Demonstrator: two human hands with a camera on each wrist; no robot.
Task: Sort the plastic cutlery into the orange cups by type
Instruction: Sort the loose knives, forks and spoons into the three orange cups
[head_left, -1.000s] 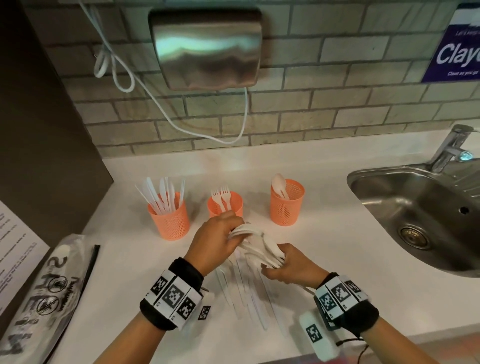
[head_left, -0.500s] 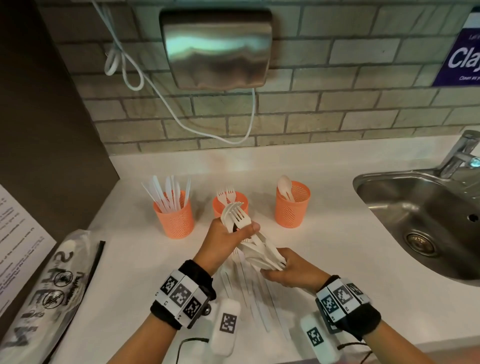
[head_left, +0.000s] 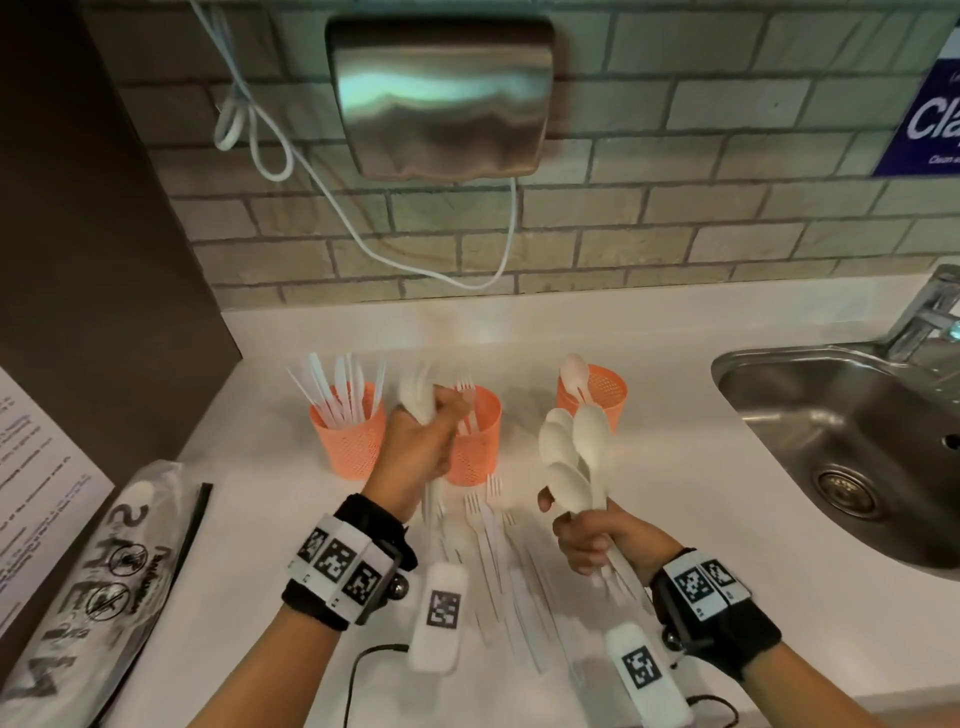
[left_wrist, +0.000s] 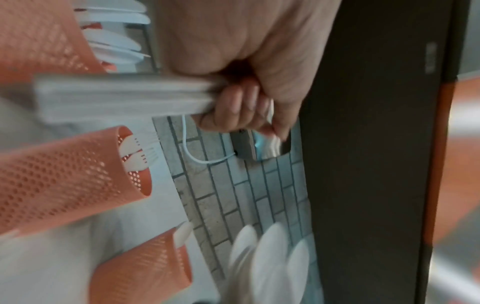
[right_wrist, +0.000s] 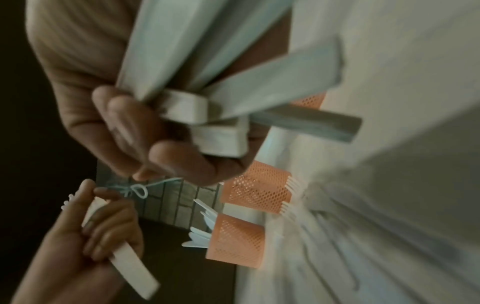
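Note:
Three orange mesh cups stand in a row on the white counter: the left cup (head_left: 348, 441) holds knives, the middle cup (head_left: 478, 447) forks, the right cup (head_left: 600, 389) spoons. My left hand (head_left: 415, 447) grips a blurred bunch of white forks (head_left: 418, 395) just in front of the middle cup; their handles (left_wrist: 116, 96) show in the left wrist view. My right hand (head_left: 592, 540) grips a fan of white spoons (head_left: 571, 452) upright, in front of the right cup. Their handles (right_wrist: 207, 92) fill the right wrist view. Loose forks and knives (head_left: 493, 545) lie on the counter between my wrists.
A steel sink (head_left: 831, 441) with a tap (head_left: 924, 312) lies to the right. A hand dryer (head_left: 441, 88) and a white cable (head_left: 363, 244) hang on the brick wall. A printed plastic bag (head_left: 104, 571) and a paper sheet (head_left: 31, 493) lie at the left beside a dark panel.
My hands held one mixed bundle together; now they have pulled apart. The left hand rose with the forks towards the middle cup, the right turned the spoons upright to the right.

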